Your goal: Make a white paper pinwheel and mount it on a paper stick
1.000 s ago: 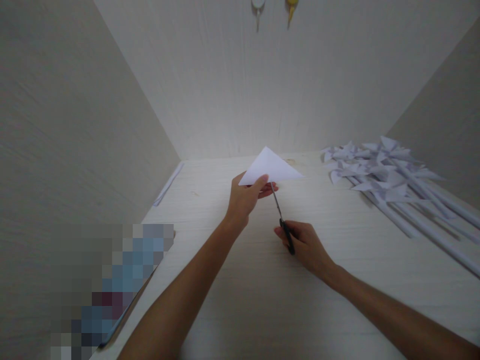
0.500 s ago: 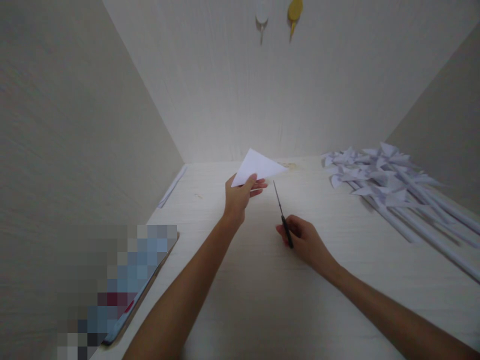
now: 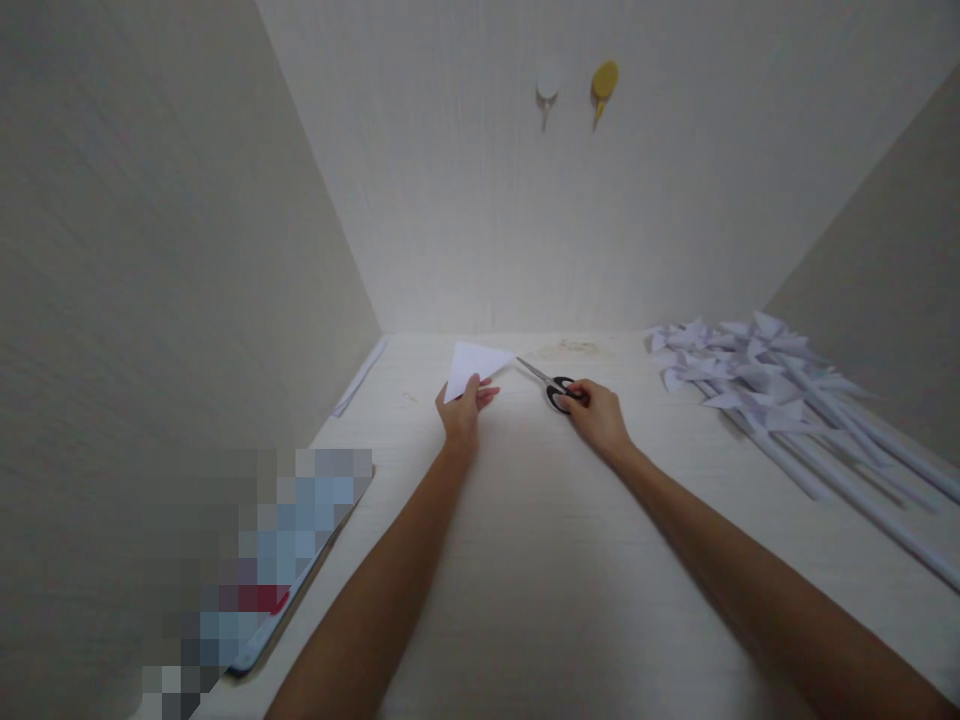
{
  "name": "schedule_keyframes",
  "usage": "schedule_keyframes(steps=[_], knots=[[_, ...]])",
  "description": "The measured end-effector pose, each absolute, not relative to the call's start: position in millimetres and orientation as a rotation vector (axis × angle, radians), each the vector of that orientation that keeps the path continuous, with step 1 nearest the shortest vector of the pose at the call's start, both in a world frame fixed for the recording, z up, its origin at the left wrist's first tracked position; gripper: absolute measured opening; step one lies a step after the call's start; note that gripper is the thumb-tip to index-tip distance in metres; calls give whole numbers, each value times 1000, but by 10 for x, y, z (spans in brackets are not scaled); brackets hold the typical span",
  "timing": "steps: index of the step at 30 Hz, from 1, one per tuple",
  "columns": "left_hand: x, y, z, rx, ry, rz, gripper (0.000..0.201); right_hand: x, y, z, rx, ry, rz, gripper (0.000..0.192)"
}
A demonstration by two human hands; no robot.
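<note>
My left hand [image 3: 466,408] pinches a white paper triangle [image 3: 477,364] by its lower edge, thumb on top, some fingers stretched out beneath. One pointed corner of the paper faces right. In my right hand [image 3: 598,412] is a pair of scissors [image 3: 555,385] with black handles, held by the finger loops. The blades look closed and point up and left; their tip is right by the paper's right corner. Whether tip and paper touch, I cannot tell.
Several white paper pinwheels [image 3: 750,370] on rolled paper sticks lie at the right. A flat, partly pixelated object [image 3: 300,580] lies at the left, with a folded paper strip [image 3: 360,378] behind it. A white hook [image 3: 548,82] and a yellow hook [image 3: 604,80] are on the back wall.
My right hand has moved up and turned the scissors leftward, bringing their tip close to the paper's corner. The left hand has shifted slightly left and lower with the paper. The view has tilted up.
</note>
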State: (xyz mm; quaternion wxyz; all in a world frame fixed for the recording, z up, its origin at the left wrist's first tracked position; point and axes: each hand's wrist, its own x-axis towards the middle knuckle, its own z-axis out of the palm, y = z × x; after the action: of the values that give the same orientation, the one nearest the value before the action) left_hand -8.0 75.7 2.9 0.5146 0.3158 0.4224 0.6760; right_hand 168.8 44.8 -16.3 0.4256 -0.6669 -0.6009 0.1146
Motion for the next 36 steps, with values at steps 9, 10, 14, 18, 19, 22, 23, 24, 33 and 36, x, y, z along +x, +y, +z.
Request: schedule_keyframes(steps=[9, 10, 14, 18, 19, 22, 23, 24, 33, 36], knots=[[-81, 717, 23, 858, 1022, 1528, 22, 1630, 953, -200, -1709, -1568, 168, 27], [-84, 720, 19, 858, 1013, 1519, 22, 1635, 970, -200, -1714, -1572, 163, 27], [-89, 733, -2, 873, 1005, 1500, 21, 1655, 1019, -206, -1719, -1598, 147, 25], [-81, 742, -14, 896, 1004, 1496, 21, 1672, 1061, -219, -1707, -1615, 147, 22], [-78, 743, -14, 895, 1004, 1496, 21, 1676, 1069, -221, -1704, -1618, 153, 22], [-71, 738, -6, 901, 1003, 1482, 20, 1687, 1086, -215, -1690, -1621, 181, 21], [-69, 735, -2, 905, 1001, 1475, 20, 1690, 1090, -211, -1686, -1617, 192, 21], [-68, 732, 2, 906, 1001, 1468, 20, 1694, 1094, -205, -1681, -1611, 204, 19], [-73, 738, -7, 955, 1001, 1443, 24, 1741, 1093, -210, -1544, -1423, 296, 20], [-61, 724, -14, 1004, 1018, 1409, 26, 1747, 1012, -242, -1491, -1265, 288, 30]])
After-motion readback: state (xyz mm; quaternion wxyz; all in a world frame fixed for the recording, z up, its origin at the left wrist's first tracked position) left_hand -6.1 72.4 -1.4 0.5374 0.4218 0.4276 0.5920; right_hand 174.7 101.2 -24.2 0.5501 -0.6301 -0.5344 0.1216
